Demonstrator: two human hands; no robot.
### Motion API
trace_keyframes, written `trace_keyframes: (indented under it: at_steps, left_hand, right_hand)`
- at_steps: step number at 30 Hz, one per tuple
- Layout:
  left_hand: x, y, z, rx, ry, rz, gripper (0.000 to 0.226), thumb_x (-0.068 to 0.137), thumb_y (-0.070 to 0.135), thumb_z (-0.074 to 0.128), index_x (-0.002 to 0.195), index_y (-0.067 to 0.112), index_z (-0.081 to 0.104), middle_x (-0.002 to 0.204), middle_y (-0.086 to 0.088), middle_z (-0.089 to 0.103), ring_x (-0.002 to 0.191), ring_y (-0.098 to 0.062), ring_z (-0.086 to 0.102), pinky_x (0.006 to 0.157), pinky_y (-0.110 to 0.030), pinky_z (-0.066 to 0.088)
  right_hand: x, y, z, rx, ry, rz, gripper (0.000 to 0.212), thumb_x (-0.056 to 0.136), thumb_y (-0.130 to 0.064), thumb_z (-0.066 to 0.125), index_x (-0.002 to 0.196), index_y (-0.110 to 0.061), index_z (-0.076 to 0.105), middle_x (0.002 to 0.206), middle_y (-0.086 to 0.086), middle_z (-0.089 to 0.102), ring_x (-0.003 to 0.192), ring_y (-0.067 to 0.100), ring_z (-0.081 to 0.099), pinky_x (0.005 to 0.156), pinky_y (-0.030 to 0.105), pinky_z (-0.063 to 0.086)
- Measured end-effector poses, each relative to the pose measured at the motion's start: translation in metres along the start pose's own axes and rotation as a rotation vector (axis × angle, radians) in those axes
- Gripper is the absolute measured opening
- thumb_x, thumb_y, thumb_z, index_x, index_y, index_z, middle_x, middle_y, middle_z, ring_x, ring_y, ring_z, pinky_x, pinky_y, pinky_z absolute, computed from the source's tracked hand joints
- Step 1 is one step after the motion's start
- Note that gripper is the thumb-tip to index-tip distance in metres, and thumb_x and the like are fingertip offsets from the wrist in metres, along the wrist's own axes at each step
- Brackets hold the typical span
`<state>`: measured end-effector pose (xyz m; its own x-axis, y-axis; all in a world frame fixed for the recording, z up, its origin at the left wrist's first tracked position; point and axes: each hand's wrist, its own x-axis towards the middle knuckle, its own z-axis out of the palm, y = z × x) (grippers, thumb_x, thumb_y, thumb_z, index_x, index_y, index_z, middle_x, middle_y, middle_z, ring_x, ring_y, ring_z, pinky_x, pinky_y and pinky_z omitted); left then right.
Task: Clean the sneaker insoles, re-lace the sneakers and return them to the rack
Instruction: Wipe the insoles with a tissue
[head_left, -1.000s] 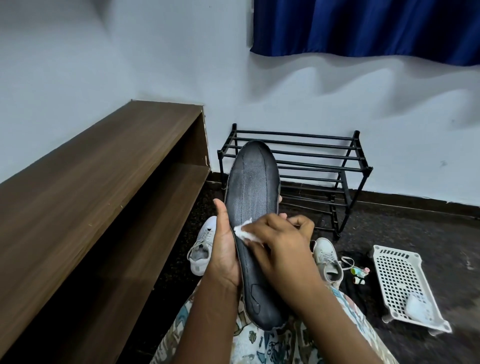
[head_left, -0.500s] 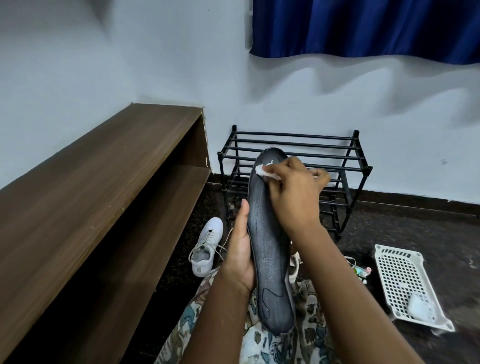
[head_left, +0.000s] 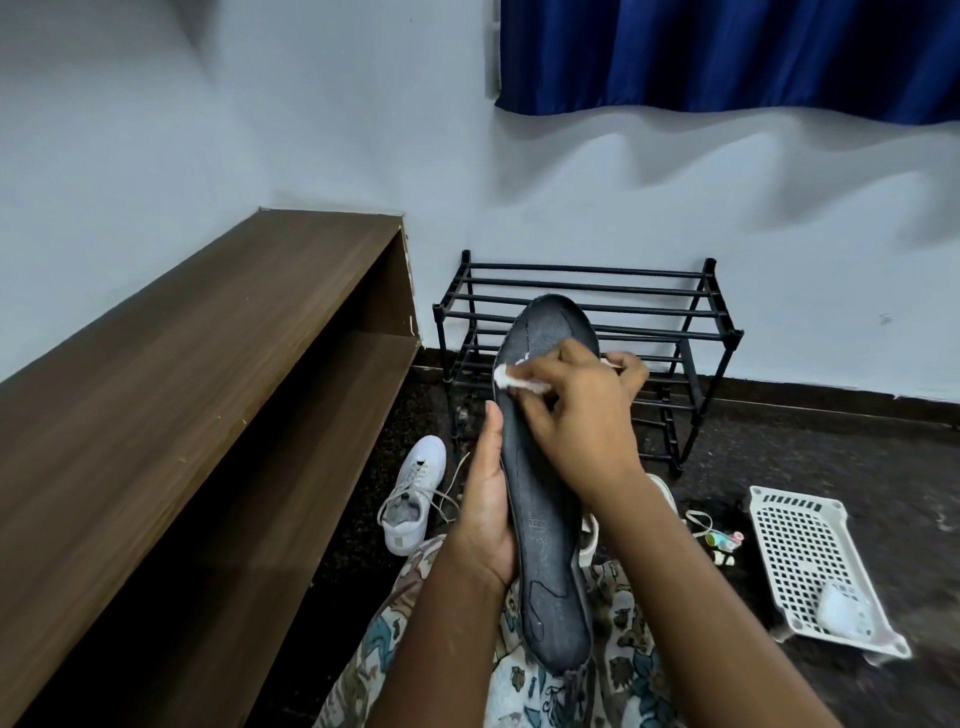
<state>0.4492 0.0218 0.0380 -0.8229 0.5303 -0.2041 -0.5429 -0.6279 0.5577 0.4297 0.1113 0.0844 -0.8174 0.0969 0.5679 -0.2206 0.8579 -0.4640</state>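
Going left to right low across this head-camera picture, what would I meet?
Wooden shelf → white sneaker → left hand → dark insole → white plastic basket.

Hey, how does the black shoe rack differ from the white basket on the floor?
The black shoe rack is made of bars, the white basket of perforated plastic. The rack stands tiered against the wall; the basket lies low on the floor, to its right. Both rest on the dark floor.
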Motion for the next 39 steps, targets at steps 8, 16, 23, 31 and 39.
trace_keyframes:
  at_steps: [8,16,23,31,39]
  left_hand:
    - [0.002,-0.001,-0.005,0.118,-0.111,-0.021,0.073,0.085,0.07,0.039,0.117,0.01,0.064,0.101,-0.013,0.062,0.074,-0.023,0.057,0.06,-0.029,0.051]
    - [-0.003,0.003,-0.001,0.11,-0.11,0.013,0.08,0.086,0.068,0.036,0.133,0.005,0.05,0.111,-0.015,0.064,0.089,-0.025,0.065,0.073,-0.036,0.057]
    - [-0.004,0.004,0.0,-0.034,-0.101,-0.025,0.083,0.083,0.071,0.033,0.127,0.005,0.057,0.126,-0.019,0.059,0.111,-0.029,0.061,0.096,-0.042,0.049]
    - [0.003,0.005,-0.011,-0.135,-0.1,0.009,0.091,0.079,0.076,0.034,0.135,0.006,0.047,0.132,-0.013,0.056,0.118,-0.031,0.057,0.091,-0.052,0.05]
    - [-0.002,0.005,0.0,-0.046,-0.071,-0.009,0.082,0.083,0.071,0.028,0.114,0.006,0.067,0.116,-0.017,0.066,0.104,-0.027,0.065,0.09,-0.041,0.053]
  right_hand:
    - [0.054,0.015,-0.007,-0.088,0.108,0.159,0.018,0.083,-0.021,0.06,0.097,-0.027,0.071,0.097,-0.001,0.059,0.089,0.019,0.058,0.093,0.036,0.016]
    - [0.024,0.017,-0.017,-0.141,0.055,0.198,0.02,0.084,-0.018,0.059,0.097,-0.029,0.07,0.096,-0.002,0.061,0.09,0.019,0.058,0.084,0.034,0.016]
    - [-0.041,0.003,-0.023,-0.041,-0.096,0.043,0.02,0.076,-0.014,0.072,0.087,-0.031,0.072,0.085,-0.009,0.062,0.084,0.021,0.053,0.083,0.046,0.031]
    - [-0.092,0.013,-0.027,0.094,-0.168,-0.051,0.021,0.071,-0.022,0.068,0.085,-0.037,0.071,0.078,-0.019,0.053,0.081,0.008,0.042,0.079,0.031,0.024]
    - [-0.034,0.02,-0.016,-0.068,0.05,-0.025,0.017,0.075,-0.026,0.065,0.088,-0.034,0.073,0.088,-0.014,0.062,0.089,0.014,0.038,0.075,0.031,0.015]
